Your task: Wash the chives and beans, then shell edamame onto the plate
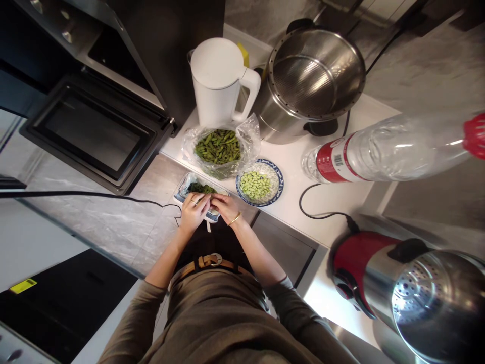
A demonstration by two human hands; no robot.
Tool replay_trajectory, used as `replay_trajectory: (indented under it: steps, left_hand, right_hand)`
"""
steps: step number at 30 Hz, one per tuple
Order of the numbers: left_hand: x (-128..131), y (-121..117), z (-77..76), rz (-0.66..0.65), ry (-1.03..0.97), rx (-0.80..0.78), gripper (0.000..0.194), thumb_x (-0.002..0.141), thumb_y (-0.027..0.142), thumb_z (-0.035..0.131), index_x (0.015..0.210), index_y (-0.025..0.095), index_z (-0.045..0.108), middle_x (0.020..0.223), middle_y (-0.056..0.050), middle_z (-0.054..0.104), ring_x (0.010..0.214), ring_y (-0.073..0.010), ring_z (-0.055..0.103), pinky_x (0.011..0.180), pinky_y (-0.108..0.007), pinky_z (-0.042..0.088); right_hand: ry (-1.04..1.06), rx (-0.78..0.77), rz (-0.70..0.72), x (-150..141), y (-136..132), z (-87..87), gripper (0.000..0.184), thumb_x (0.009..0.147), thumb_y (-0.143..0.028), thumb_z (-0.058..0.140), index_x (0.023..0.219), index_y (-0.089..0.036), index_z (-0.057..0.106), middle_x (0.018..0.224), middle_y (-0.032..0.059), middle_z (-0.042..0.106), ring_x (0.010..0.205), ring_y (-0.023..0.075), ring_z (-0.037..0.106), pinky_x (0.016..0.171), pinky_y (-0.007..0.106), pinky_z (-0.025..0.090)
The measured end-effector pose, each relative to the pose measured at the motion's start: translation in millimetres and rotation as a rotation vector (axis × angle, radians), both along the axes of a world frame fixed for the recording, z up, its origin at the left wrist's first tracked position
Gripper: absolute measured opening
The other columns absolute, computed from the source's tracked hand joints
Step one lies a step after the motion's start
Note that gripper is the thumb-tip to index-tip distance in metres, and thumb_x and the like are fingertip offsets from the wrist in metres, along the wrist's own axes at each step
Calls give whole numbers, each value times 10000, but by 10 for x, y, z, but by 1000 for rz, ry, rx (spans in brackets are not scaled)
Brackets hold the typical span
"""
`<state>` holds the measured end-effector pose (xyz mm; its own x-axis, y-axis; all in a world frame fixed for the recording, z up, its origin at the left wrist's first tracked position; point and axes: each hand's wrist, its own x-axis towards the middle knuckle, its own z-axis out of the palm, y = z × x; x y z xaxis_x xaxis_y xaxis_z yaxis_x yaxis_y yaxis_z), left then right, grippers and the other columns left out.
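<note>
My left hand (194, 210) and my right hand (225, 208) meet fingertip to fingertip, both closed in a pinch. Whatever is between the fingers is too small to make out. Just below them is a small blue-and-white lined container (181, 193) with dark green pod shells (201, 188) in it, partly covered by my hands. To the right, a blue-rimmed plate (281, 183) carries a pile of shelled green beans (256, 185). Beyond my hands, an open clear plastic bag (248, 139) is full of green bean pods (217, 146).
Behind the bag stand a white lidded jug (215, 76) and a large steel pot (271, 111). A big clear bottle (382, 149) and a red-and-steel appliance (364, 263) are at right. An oven door (102, 131) hangs open at left. A black cable (322, 217) crosses the white counter (291, 202).
</note>
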<state>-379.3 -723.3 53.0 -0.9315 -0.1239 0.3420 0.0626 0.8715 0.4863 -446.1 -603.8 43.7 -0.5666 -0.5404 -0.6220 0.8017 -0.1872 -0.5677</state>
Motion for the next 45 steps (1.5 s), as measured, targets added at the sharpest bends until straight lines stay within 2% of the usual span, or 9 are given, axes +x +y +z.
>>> replay_trajectory:
  steps: [6, 11, 17, 21, 24, 30, 33, 37, 45]
  left_hand:
    - [-24, -107, -107, 162, -53, 153, 240, 883, 175, 502, 1042, 208, 680, 915, -63, 667, 885, -175, 612, 857, -345, 512]
    - [-121, -260, -281, 83, -319, 105, 468, 759, 18, 456, 1140, 201, 658, 1110, -99, 649, 1043, -226, 582, 959, -406, 483]
    - [-1007, -375, -122, 102, -241, -31, 423, 830, 39, 407, 1156, 165, 644, 1169, -113, 645, 1108, -235, 534, 974, -395, 454]
    - [-1610, -483, -141, 211, -427, -176, 328, 833, 26, 397, 846, 117, 711, 902, -179, 689, 1056, -303, 561, 916, -488, 436]
    - [-1769, -560, -240, 241, -450, -187, 328, 800, -11, 401, 710, 122, 687, 761, -170, 665, 986, -295, 586, 896, -489, 431]
    - [-1519, -514, -156, 165, -275, -17, 223, 846, 85, 482, 705, 161, 636, 795, -119, 637, 940, -261, 584, 846, -397, 456]
    - [-1187, -338, -5, 67, -127, 194, 77, 863, 188, 560, 855, 185, 637, 874, -64, 650, 861, -188, 607, 799, -311, 483]
    - [-694, -80, 105, 34, -29, 445, 131, 871, 296, 594, 954, 196, 614, 884, -26, 662, 796, -132, 633, 750, -254, 503]
    - [-290, -56, 116, -25, -93, 132, 160, 904, 330, 542, 951, 196, 616, 880, -58, 643, 867, -186, 605, 800, -318, 486]
  right_hand:
    - [-98, -97, -17, -77, 71, -44, 275, 637, -169, 673, 906, -177, 729, 845, 44, 737, 758, 136, 644, 676, 243, 499]
    - [-154, -88, -166, -249, 234, -69, 220, 767, -254, 550, 882, -181, 723, 836, 54, 737, 776, 142, 645, 719, 256, 511]
    - [-189, -112, -210, -355, 251, -25, 242, 824, -266, 494, 913, -186, 705, 728, 22, 713, 548, 103, 532, 522, 219, 463]
    - [-191, -141, -219, -353, 230, 48, 243, 805, -241, 514, 950, -189, 702, 720, 12, 711, 524, 92, 510, 479, 203, 432]
    - [-163, -174, -198, -330, 241, 95, 251, 757, -206, 564, 967, -205, 701, 806, 14, 730, 639, 101, 589, 540, 199, 460]
    - [-82, -128, -222, -327, 257, 88, 299, 668, -145, 626, 940, -233, 712, 873, 2, 726, 664, 94, 570, 554, 200, 436]
    - [-67, -70, -222, -346, 215, 85, 200, 702, -286, 667, 882, -214, 719, 741, -6, 677, 549, 74, 468, 477, 204, 362]
    - [48, -3, -226, -331, 101, 107, 291, 647, -462, 740, 760, -196, 701, 614, -28, 575, 481, 61, 349, 420, 226, 243]
    - [215, 135, -214, -244, -22, 117, 363, 586, -521, 766, 659, -179, 670, 594, -22, 540, 488, 65, 302, 439, 252, 197]
